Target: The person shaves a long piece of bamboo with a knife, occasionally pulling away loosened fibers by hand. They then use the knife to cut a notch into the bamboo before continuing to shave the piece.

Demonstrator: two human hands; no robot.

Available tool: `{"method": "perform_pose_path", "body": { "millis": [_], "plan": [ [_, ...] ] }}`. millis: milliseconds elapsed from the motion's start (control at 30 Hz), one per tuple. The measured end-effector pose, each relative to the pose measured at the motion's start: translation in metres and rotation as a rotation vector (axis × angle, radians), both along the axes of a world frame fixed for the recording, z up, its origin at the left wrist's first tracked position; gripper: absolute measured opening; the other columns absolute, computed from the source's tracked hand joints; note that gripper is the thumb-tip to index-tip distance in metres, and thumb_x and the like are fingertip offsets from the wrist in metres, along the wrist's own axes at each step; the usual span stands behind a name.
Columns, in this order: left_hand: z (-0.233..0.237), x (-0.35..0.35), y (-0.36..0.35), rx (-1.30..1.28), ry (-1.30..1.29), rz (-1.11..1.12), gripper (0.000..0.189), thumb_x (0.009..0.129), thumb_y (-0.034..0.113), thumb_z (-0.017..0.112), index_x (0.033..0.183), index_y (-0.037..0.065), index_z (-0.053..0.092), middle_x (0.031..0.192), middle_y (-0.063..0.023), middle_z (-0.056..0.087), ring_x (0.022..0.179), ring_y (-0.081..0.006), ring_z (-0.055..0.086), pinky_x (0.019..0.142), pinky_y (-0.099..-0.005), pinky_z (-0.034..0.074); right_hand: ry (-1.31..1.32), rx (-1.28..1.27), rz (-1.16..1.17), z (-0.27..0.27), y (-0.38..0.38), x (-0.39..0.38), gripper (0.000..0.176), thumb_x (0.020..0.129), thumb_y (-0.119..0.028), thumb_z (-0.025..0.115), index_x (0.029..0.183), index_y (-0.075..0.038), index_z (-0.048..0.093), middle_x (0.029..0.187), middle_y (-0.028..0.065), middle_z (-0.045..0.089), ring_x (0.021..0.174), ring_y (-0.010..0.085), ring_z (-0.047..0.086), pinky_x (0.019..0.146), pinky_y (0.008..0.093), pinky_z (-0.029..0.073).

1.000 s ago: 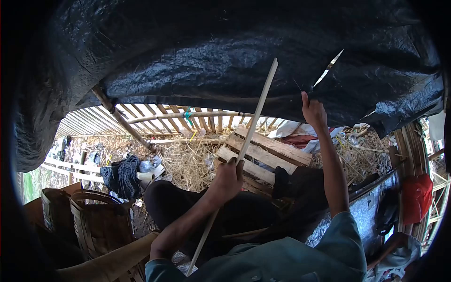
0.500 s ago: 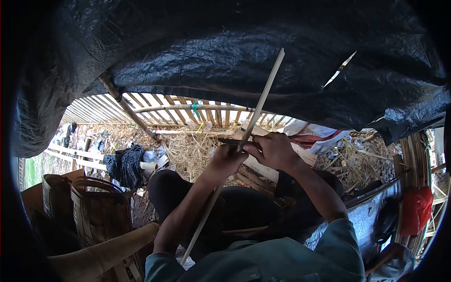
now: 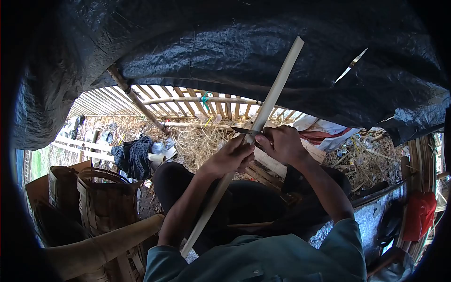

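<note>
A long pale bamboo strip [image 3: 280, 83] runs slantwise from the lower middle up past both hands, its broad face turned toward me. My left hand [image 3: 227, 159] is closed around it a little below the crossing blade. Fingers of my right hand [image 3: 284, 144] wrap the handle of a knife [image 3: 241, 130], whose dark blade lies across the strip and points left. The handle is mostly hidden in that grip. My right thumb is close against the strip beside the blade. The strip's lower end passes by my left forearm.
Dark plastic sheeting [image 3: 206, 56] hangs ahead, with a bamboo pole [image 3: 134, 96] at its left. Woven bamboo baskets [image 3: 101, 202] and a thick bamboo pole [image 3: 105, 244] stand left. Straw and shavings [image 3: 197, 143] cover the ground. A red cloth or bag [image 3: 419, 215] hangs right.
The strip has turned to show a wider face, and its upper end reaches higher and further right. Both hands sit slightly to the right, and the whole view has shifted a little.
</note>
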State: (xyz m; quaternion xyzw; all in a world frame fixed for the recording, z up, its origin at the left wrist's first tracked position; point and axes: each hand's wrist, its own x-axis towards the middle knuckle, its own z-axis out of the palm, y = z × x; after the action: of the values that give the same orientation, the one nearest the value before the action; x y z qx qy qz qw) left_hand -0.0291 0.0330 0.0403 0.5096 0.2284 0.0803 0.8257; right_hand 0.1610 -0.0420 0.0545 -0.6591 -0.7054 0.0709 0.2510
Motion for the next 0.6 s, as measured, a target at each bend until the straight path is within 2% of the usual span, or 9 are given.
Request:
{"method": "perform_pose_path", "body": {
  "millis": [133, 233, 333, 433, 533, 600],
  "plan": [
    [-0.009, 0.003, 0.002, 0.100, 0.068, 0.047, 0.011, 0.098, 0.014, 0.045, 0.101, 0.005, 0.050, 0.067, -0.0048, 0.055, 0.054, -0.0091, 0.049, 0.047, -0.0283, 0.038, -0.032, 0.024, -0.005, -0.003, 0.000, -0.001, 0.041, 0.089, -0.038, 0.059, 0.066, -0.004, 0.060, 0.051, 0.0127, 0.054, 0.049, 0.0315, 0.058, 0.048, 0.0398, 0.046],
    [-0.017, 0.008, -0.003, 0.522, 0.090, 0.146, 0.017, 0.096, 0.015, 0.044, 0.104, 0.003, 0.054, 0.066, -0.0017, 0.050, 0.048, -0.0098, 0.044, 0.043, -0.0269, 0.034, -0.094, 0.038, -0.003, -0.005, 0.000, -0.005, 0.045, 0.090, -0.043, 0.056, 0.066, -0.005, 0.061, 0.051, 0.0112, 0.055, 0.049, 0.0295, 0.060, 0.048, 0.0389, 0.048],
    [-0.043, 0.013, -0.003, 0.949, -0.112, 0.287, 0.013, 0.092, 0.008, 0.049, 0.100, 0.000, 0.056, 0.066, -0.0069, 0.054, 0.053, -0.0188, 0.052, 0.048, -0.0337, 0.039, -0.120, 0.049, -0.010, -0.013, 0.000, -0.014, 0.053, 0.090, -0.051, 0.050, 0.064, -0.007, 0.063, 0.049, 0.0094, 0.057, 0.047, 0.0267, 0.061, 0.048, 0.0378, 0.049],
    [-0.046, 0.008, -0.002, 1.045, 0.031, 0.211, 0.011, 0.087, -0.001, 0.050, 0.096, 0.000, 0.058, 0.071, -0.0151, 0.058, 0.061, -0.0300, 0.058, 0.054, -0.0384, 0.042, -0.146, 0.035, -0.024, -0.023, 0.000, -0.021, 0.052, 0.090, -0.051, 0.052, 0.063, -0.007, 0.063, 0.049, 0.0104, 0.056, 0.045, 0.0281, 0.060, 0.045, 0.0382, 0.048],
    [-0.030, 0.011, -0.013, 1.022, 0.074, 0.320, 0.012, 0.086, -0.003, 0.048, 0.088, 0.001, 0.060, 0.072, -0.0181, 0.058, 0.063, -0.0342, 0.059, 0.055, -0.0385, 0.042, -0.161, -0.027, -0.057, -0.019, 0.000, -0.025, 0.050, 0.089, -0.049, 0.054, 0.066, -0.005, 0.063, 0.051, 0.0124, 0.057, 0.049, 0.0315, 0.061, 0.047, 0.0400, 0.049],
    [-0.041, 0.012, -0.012, 1.149, 0.066, 0.346, 0.013, 0.087, -0.002, 0.048, 0.086, 0.001, 0.061, 0.069, -0.0180, 0.057, 0.062, -0.0330, 0.059, 0.054, -0.0390, 0.041, -0.189, -0.075, -0.084, -0.021, 0.000, -0.025, 0.053, 0.088, -0.052, 0.053, 0.066, -0.005, 0.064, 0.051, 0.0129, 0.057, 0.049, 0.0318, 0.061, 0.048, 0.0409, 0.050]
  ]
}}
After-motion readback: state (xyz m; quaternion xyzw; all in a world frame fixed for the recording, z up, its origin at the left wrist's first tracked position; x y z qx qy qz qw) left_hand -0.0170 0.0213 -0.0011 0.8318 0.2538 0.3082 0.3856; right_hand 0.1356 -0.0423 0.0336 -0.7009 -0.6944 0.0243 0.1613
